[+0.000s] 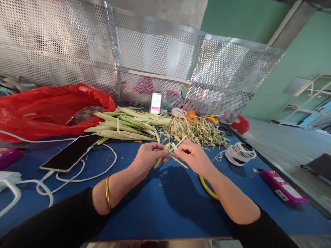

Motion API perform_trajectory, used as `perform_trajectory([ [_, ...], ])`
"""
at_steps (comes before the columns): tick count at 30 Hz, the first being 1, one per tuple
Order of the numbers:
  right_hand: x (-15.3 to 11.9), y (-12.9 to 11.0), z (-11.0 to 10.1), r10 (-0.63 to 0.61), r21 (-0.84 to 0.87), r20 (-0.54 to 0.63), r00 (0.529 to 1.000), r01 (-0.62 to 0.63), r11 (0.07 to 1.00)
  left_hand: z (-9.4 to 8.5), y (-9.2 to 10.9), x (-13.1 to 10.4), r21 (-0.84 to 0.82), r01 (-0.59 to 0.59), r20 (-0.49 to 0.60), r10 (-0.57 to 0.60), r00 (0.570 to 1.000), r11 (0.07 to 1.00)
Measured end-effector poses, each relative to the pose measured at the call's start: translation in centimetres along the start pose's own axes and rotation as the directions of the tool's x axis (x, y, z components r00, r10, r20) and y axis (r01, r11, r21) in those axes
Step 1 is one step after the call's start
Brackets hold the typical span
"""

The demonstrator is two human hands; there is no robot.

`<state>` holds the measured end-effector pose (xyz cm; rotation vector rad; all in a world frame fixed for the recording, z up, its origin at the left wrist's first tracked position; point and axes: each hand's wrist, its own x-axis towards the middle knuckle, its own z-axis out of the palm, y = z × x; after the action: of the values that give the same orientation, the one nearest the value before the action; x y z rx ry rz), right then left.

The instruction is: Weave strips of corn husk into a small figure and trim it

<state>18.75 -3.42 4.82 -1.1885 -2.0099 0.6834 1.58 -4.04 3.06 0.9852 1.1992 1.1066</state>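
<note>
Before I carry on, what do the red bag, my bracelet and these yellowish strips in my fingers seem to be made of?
Red bag: thin, glossy plastic film, judging by its crinkles and highlights.
Bracelet: polished gold-coloured metal by its sheen; solid or plated, I can't tell.
Yellowish strips: probably matte plant leaf or husk, given their flat, tapering, fibrous look.

Worktop (144, 220): plain blue. Leaf strips (179, 162): pale yellow-green. Husks (126, 124): light green, fading to cream. Dried scraps (204, 131): straw yellow mixed with dull green. Bag (51, 100): solid red. Pouch (86, 114): brown-grey, checked pattern. Tablet (71, 153): black face, white edge. Cable (18, 195): white. Right-side packet (281, 187): magenta, white markings. Spool (236, 155): white. Bangle (107, 193): gold. Sleeves (59, 213): plain black. Perforated screen (155, 48): silver-grey, regular pattern of holes. Wall (240, 20): green.
</note>
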Motion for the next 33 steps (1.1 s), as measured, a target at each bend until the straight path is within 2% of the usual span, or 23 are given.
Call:
perform_trajectory([
  [4,-0.1,0.4,0.2,0.033,-0.084,0.054,0.998,-0.028,0.996,0.2,0.3,-0.3,0.039,-0.033,-0.010,0.033,0.999,0.999],
  [12,0.0,0.6,0.4,0.057,-0.155,0.054,0.997,-0.048,0.987,0.3,-0.1,-0.3,0.088,-0.088,-0.015,0.090,0.996,0.992],
  [16,-0.1,0.4,0.5,0.040,-0.218,0.048,0.998,-0.029,0.976,0.2,-0.5,0.0,0.212,-0.170,0.001,0.174,0.985,0.962],
  [22,-0.4,0.3,0.9,0.045,-0.300,0.041,0.998,-0.031,0.954,-0.1,-1.0,-0.4,0.445,-0.299,0.027,0.321,0.947,0.844],
  [25,-0.4,0.3,1.1,0.048,-0.262,-0.009,0.999,-0.048,0.964,-0.1,-1.1,-0.7,0.516,-0.353,0.061,0.378,0.924,0.781],
  [27,-0.4,0.3,1.3,0.083,-0.170,-0.032,0.996,-0.087,0.982,0.0,-1.1,-0.9,0.543,-0.384,0.096,0.399,0.912,0.746],
  [30,-0.3,0.3,1.3,0.129,-0.027,-0.006,0.992,-0.129,0.991,0.1,-0.8,-1.1,0.546,-0.407,0.143,0.398,0.906,0.732],
  [33,-0.3,0.4,1.1,0.107,0.000,0.026,0.994,-0.108,0.994,0.2,-0.5,-1.2,0.547,-0.418,0.207,0.366,0.907,0.725],
])
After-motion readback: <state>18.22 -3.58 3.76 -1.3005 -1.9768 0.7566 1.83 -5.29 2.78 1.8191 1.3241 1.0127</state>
